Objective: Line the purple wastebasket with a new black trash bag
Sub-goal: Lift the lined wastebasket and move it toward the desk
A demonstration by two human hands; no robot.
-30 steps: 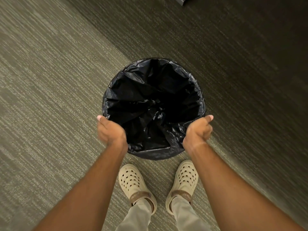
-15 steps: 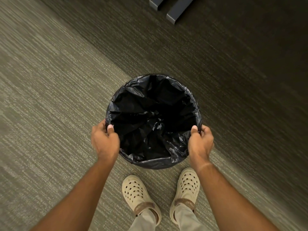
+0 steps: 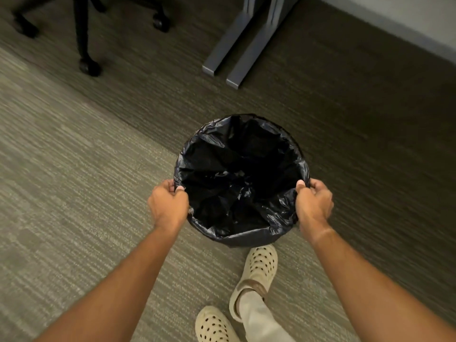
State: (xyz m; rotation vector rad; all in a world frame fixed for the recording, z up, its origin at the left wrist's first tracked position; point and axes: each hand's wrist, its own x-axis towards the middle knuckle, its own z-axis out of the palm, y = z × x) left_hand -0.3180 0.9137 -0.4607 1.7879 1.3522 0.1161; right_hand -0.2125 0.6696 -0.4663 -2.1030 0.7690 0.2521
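Note:
A round wastebasket (image 3: 243,239) is in front of me, wholly covered by a crinkled black trash bag (image 3: 237,183) that lines its inside and folds over the rim. None of the purple shows. My left hand (image 3: 167,203) grips the left side of the rim, thumb inside, fingers outside over the bag. On the right side of the rim my right hand (image 3: 314,202) holds on the same way. Whether the basket rests on the carpet or is lifted I cannot tell.
Grey-green carpet (image 3: 74,193) covers the floor. Two grey desk feet (image 3: 237,48) lie ahead, beyond the basket. A black office chair base with castors (image 3: 86,62) stands at the upper left. A pale wall base (image 3: 407,25) runs along the upper right. My cream clogs (image 3: 259,265) are below the basket.
Both hands closed onto the basket's rim. The view swung forward, bringing desk feet and chair base into sight, and my feet went from side by side to staggered.

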